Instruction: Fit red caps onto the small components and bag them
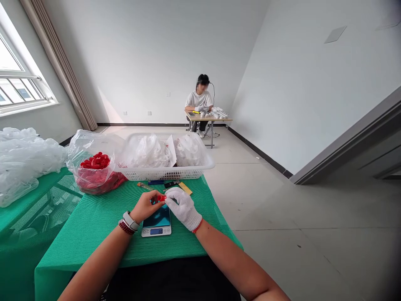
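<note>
Between my two hands is a small red piece [161,197], held above a digital scale; its exact kind is too small to make out. My bare left hand [146,206], with a watch and a beaded bracelet at the wrist, pinches it from the left. On the other side, my right hand [182,207], in a white knitted glove with a red cuff, closes its fingertips on the piece's right end. The scale [156,231] lies beneath with its display lit, its plate partly hidden by my hands. Left of them, a clear plastic bag [84,144] holds many similar red pieces.
A white slotted basket [163,173] with plastic bags stands behind my hands on the green cloth [103,228]. Before it lie a blue marker [156,182] and a yellow card [185,188]. Clear bags [28,154] pile at left. A person [199,98] sits at a far table.
</note>
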`<state>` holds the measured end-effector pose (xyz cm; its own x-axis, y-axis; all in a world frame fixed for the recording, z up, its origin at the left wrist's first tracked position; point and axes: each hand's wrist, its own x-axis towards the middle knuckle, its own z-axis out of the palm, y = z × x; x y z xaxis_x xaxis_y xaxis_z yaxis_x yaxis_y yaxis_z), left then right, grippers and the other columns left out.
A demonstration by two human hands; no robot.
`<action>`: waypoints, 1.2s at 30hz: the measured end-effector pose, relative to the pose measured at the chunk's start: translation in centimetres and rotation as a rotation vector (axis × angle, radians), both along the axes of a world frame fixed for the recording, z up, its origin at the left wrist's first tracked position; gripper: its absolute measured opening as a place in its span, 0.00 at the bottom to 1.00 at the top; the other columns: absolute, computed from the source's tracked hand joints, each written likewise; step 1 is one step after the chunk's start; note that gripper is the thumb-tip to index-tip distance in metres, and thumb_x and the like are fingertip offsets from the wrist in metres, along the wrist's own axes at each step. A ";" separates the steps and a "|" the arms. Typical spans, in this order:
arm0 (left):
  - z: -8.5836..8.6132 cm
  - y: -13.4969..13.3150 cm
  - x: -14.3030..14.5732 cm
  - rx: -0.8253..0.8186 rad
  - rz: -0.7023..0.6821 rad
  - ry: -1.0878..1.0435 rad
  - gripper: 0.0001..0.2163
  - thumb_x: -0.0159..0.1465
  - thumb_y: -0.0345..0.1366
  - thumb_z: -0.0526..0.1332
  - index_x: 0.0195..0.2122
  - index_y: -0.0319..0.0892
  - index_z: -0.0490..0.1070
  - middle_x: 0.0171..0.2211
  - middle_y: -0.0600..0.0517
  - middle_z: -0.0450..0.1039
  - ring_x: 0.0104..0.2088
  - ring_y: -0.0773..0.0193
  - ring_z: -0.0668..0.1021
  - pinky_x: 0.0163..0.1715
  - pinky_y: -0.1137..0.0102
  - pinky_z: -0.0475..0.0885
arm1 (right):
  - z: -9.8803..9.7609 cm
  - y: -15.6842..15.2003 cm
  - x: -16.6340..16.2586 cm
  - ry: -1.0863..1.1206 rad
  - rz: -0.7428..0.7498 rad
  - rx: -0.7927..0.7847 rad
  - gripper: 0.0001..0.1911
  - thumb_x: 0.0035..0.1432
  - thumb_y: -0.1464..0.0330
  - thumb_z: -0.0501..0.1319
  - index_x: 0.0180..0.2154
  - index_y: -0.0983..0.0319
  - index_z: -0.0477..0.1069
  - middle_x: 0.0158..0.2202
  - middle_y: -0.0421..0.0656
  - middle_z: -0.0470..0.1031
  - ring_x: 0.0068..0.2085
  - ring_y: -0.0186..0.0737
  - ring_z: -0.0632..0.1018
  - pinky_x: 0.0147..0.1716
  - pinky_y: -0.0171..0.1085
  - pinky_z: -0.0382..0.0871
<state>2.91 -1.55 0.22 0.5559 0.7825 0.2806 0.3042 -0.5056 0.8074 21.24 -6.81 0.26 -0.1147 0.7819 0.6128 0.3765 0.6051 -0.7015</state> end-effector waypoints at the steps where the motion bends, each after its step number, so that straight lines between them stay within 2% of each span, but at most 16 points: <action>1: 0.0 0.0 0.0 -0.064 -0.030 -0.012 0.13 0.61 0.45 0.63 0.35 0.38 0.74 0.25 0.51 0.74 0.25 0.67 0.70 0.25 0.72 0.64 | 0.2 -0.1 0.0 -0.004 0.008 0.009 0.06 0.62 0.69 0.57 0.33 0.61 0.71 0.39 0.45 0.74 0.43 0.39 0.75 0.45 0.38 0.70; 5: -0.1 0.3 -0.1 -0.286 -0.136 -0.097 0.18 0.63 0.50 0.59 0.32 0.37 0.71 0.25 0.49 0.76 0.21 0.69 0.70 0.22 0.74 0.63 | 0.6 -0.4 -0.1 -0.046 0.007 0.057 0.06 0.63 0.69 0.56 0.34 0.60 0.70 0.38 0.45 0.73 0.42 0.40 0.75 0.45 0.39 0.70; 8: -0.2 0.5 -0.1 -0.307 -0.168 -0.096 0.21 0.65 0.52 0.55 0.28 0.38 0.68 0.23 0.51 0.74 0.19 0.71 0.67 0.21 0.75 0.61 | 0.5 -0.5 -0.1 -0.075 -0.004 0.110 0.04 0.62 0.69 0.58 0.35 0.60 0.70 0.39 0.46 0.73 0.42 0.41 0.74 0.45 0.40 0.70; 11: -0.2 0.5 -0.1 -0.290 -0.168 -0.078 0.20 0.66 0.51 0.55 0.27 0.38 0.68 0.22 0.52 0.72 0.19 0.71 0.66 0.21 0.75 0.60 | 0.2 -0.3 -0.1 -0.088 0.000 0.121 0.03 0.62 0.69 0.58 0.35 0.60 0.71 0.39 0.46 0.74 0.43 0.41 0.74 0.46 0.41 0.69; 14: -0.1 0.4 0.0 -0.244 -0.125 -0.105 0.18 0.64 0.50 0.58 0.32 0.38 0.69 0.25 0.52 0.73 0.23 0.69 0.69 0.24 0.74 0.63 | -0.2 0.0 -0.1 -0.043 0.007 0.050 0.05 0.61 0.69 0.59 0.33 0.61 0.71 0.38 0.45 0.74 0.42 0.40 0.75 0.45 0.39 0.70; 19: -0.1 0.2 0.1 -0.042 0.019 -0.040 0.17 0.62 0.50 0.61 0.36 0.38 0.73 0.23 0.54 0.70 0.24 0.67 0.68 0.25 0.73 0.62 | -0.8 0.5 0.0 0.056 -0.001 -0.068 0.05 0.61 0.69 0.59 0.32 0.62 0.72 0.36 0.44 0.75 0.42 0.39 0.76 0.44 0.38 0.70; 24: 0.1 -0.2 0.3 -0.039 0.005 0.040 0.22 0.67 0.50 0.52 0.24 0.39 0.69 0.21 0.53 0.69 0.21 0.68 0.66 0.23 0.72 0.59 | -0.5 0.2 0.1 0.013 0.022 0.002 0.04 0.61 0.70 0.60 0.34 0.61 0.73 0.38 0.44 0.74 0.42 0.39 0.76 0.45 0.38 0.70; 27: 0.3 -0.2 0.4 -0.083 -0.015 0.045 0.24 0.69 0.50 0.47 0.23 0.40 0.66 0.19 0.55 0.67 0.21 0.68 0.66 0.24 0.72 0.60 | -0.3 -0.1 0.1 -0.088 0.036 0.075 0.04 0.60 0.68 0.61 0.38 0.59 0.74 0.41 0.45 0.75 0.44 0.41 0.75 0.47 0.41 0.70; 29: 0.3 -0.1 0.5 -0.070 -0.017 0.030 0.23 0.69 0.50 0.47 0.24 0.40 0.64 0.19 0.55 0.65 0.21 0.68 0.65 0.24 0.73 0.60 | -0.3 -0.2 0.0 -0.131 0.022 0.107 0.05 0.60 0.68 0.61 0.39 0.58 0.74 0.42 0.45 0.75 0.45 0.43 0.75 0.48 0.42 0.69; 32: 0.2 0.0 0.5 -0.019 -0.010 -0.003 0.19 0.68 0.50 0.51 0.27 0.40 0.66 0.22 0.55 0.66 0.23 0.68 0.65 0.25 0.73 0.60 | -0.4 -0.1 -0.1 -0.100 0.001 0.094 0.04 0.61 0.69 0.60 0.38 0.58 0.73 0.42 0.45 0.75 0.45 0.41 0.75 0.47 0.41 0.70; 36: 0.0 -0.1 0.5 0.019 -0.021 0.010 0.14 0.67 0.45 0.55 0.40 0.39 0.70 0.30 0.52 0.71 0.26 0.66 0.68 0.27 0.73 0.62 | -0.7 0.3 -0.1 0.020 -0.018 0.004 0.04 0.61 0.69 0.59 0.35 0.61 0.72 0.40 0.44 0.74 0.43 0.39 0.75 0.45 0.38 0.70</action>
<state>3.38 -1.67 0.27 0.5751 0.7650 0.2899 0.3009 -0.5273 0.7946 21.11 -6.51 -0.46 -0.0884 0.7811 0.6181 0.3735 0.6012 -0.7064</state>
